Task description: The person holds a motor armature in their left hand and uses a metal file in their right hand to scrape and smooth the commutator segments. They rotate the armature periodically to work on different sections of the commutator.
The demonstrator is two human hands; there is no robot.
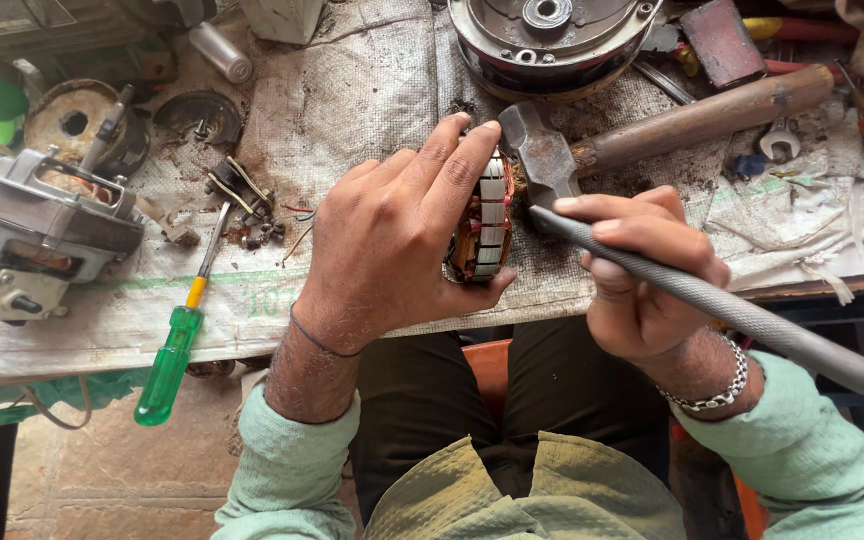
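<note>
At frame centre, my left hand (392, 225) gripped the wound stator core (482, 228) by its rim on the worktop (372, 90); my right hand (647, 270) was closed round a steel rod (712, 300). The core looked heavy and rigid, its copper windings fragile.

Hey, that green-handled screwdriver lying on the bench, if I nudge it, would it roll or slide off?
The green-handled screwdriver looks stiff and probably light. Its round handle overhangs the bench edge, so a nudge might roll or tip it off. The woven sacking beneath likely adds some friction, which should slow sliding.
</note>
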